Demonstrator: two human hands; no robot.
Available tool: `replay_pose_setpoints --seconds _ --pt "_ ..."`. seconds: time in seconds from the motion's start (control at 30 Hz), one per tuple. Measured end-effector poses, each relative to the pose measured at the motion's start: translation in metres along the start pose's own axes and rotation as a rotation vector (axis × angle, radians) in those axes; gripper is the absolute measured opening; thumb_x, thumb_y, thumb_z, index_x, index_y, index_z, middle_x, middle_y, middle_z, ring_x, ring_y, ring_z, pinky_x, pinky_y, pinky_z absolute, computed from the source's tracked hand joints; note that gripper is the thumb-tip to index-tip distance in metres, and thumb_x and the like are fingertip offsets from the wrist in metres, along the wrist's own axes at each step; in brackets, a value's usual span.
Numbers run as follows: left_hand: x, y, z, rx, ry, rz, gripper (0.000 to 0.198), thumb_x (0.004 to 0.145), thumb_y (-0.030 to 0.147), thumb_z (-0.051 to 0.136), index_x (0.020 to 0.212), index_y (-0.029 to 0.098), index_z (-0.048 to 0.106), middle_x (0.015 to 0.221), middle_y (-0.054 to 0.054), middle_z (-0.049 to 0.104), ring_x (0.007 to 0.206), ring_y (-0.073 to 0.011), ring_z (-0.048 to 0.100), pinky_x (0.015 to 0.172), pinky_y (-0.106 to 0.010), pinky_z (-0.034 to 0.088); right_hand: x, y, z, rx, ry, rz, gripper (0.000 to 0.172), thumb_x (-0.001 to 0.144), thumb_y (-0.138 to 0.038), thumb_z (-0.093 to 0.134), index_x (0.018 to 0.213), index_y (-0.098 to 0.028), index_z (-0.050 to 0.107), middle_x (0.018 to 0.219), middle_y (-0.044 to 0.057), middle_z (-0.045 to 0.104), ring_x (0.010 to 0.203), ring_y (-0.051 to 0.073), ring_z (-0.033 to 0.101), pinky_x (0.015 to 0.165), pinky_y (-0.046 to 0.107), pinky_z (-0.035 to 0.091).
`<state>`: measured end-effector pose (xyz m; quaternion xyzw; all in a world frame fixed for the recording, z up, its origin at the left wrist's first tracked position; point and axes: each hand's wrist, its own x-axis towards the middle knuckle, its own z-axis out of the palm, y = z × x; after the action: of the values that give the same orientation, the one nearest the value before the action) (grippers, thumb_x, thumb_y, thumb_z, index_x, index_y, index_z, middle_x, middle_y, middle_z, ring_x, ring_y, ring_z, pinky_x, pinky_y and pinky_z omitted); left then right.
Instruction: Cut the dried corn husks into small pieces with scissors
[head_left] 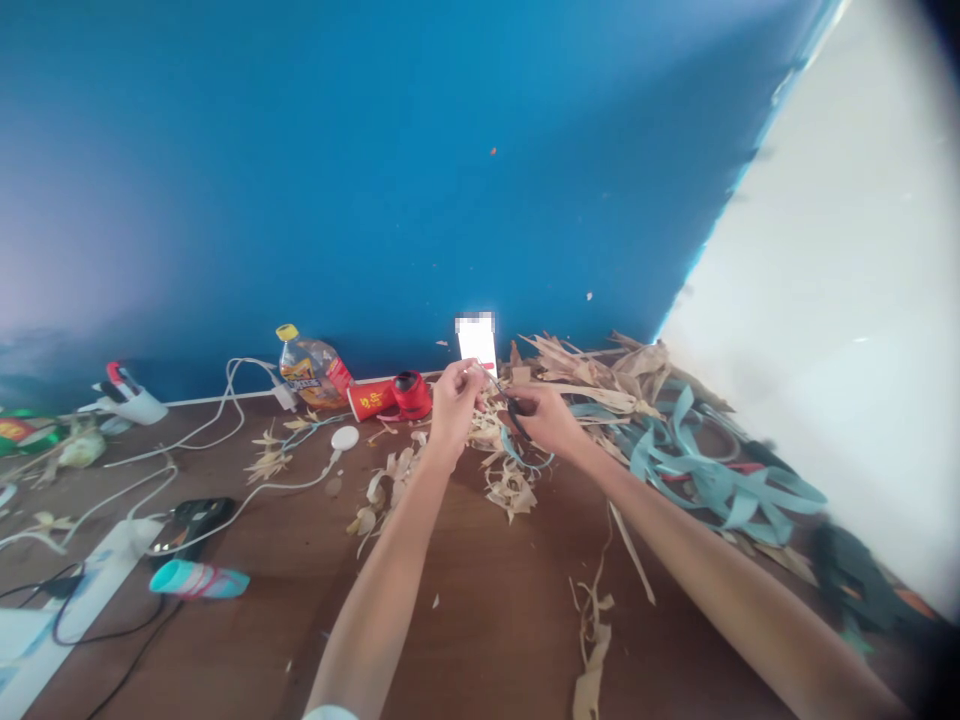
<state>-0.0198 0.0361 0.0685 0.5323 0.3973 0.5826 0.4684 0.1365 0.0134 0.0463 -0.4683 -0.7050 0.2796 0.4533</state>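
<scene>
My right hand (545, 415) is closed around the black handles of a pair of scissors (517, 416), whose blades point up and left toward my other hand. Fingers pinched together, my left hand (457, 398) is at the tips of the blades; the small thing in its fingers is too fine to make out. Below both hands lies a pile of curled, dry husk scraps (510, 490), with a thin blue-green strip (525, 458) among them. Just behind my fingers a bright white phone-like screen (476, 345) stands against the wall.
Dry husks (592, 375) and a tangle of blue-green ribbon (727, 490) cover the right back. To the left are a plastic bottle (311, 372), a red paper cup (371, 399), white cables (300, 487), a turquoise cup (199, 580) and a black device (199, 522). A blue wall (375, 200) rises behind.
</scene>
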Motion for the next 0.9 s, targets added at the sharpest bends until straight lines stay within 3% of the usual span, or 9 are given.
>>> replay_pose_setpoints --seconds 0.07,0.33,0.43,0.53,0.9 --pt "0.0004 -0.0014 -0.0002 -0.007 0.015 -0.013 0.044 0.075 0.043 0.068 0.107 0.015 0.056 0.073 0.0 0.06 0.049 -0.0058 0.047 0.047 -0.02 0.041 0.0 0.0001 -0.0006 0.009 -0.001 0.006 0.024 0.071 -0.026 0.059 0.088 -0.014 0.072 0.065 0.001 0.061 0.055 0.012 0.049 0.052 0.023 0.038" --pt "-0.0017 0.0002 -0.0005 0.043 0.027 -0.019 0.038 0.075 0.051 0.065 0.09 0.017 0.058 0.08 -0.003 0.061 0.065 -0.0094 0.054 0.052 -0.018 0.043 -0.0005 0.002 -0.0005 0.03 -0.008 0.018 0.026 0.073 -0.024 0.057 0.091 -0.014 0.073 0.057 -0.001 0.058 0.051 0.012 0.048 0.051 0.022 0.039" --pt "-0.0031 0.0025 0.0003 0.011 -0.003 -0.033 0.036 0.077 0.051 0.063 0.092 0.019 0.058 0.081 -0.002 0.059 0.069 -0.0102 0.055 0.051 -0.017 0.043 -0.0002 0.0018 -0.0007 0.026 -0.001 0.01 0.027 0.072 -0.024 0.058 0.092 -0.014 0.073 0.064 0.001 0.061 0.057 0.013 0.051 0.053 0.023 0.04" --pt "-0.0028 0.0013 0.0013 -0.042 -0.025 -0.05 0.035 0.077 0.051 0.064 0.09 0.019 0.059 0.081 -0.002 0.059 0.068 -0.0098 0.054 0.052 -0.018 0.043 0.0002 0.0021 -0.0011 0.016 0.005 0.008 0.027 0.071 -0.026 0.06 0.091 -0.013 0.073 0.069 0.002 0.064 0.061 0.015 0.054 0.054 0.023 0.04" --pt "0.001 -0.0034 -0.0006 -0.043 0.009 -0.083 0.034 0.071 0.042 0.072 0.087 0.013 0.065 0.069 0.0 0.056 0.058 -0.006 0.045 0.056 -0.02 0.036 0.0 0.0041 -0.0024 0.019 -0.024 0.008 0.025 0.071 -0.018 0.051 0.085 -0.015 0.071 0.053 -0.002 0.055 0.05 0.012 0.047 0.051 0.022 0.036"
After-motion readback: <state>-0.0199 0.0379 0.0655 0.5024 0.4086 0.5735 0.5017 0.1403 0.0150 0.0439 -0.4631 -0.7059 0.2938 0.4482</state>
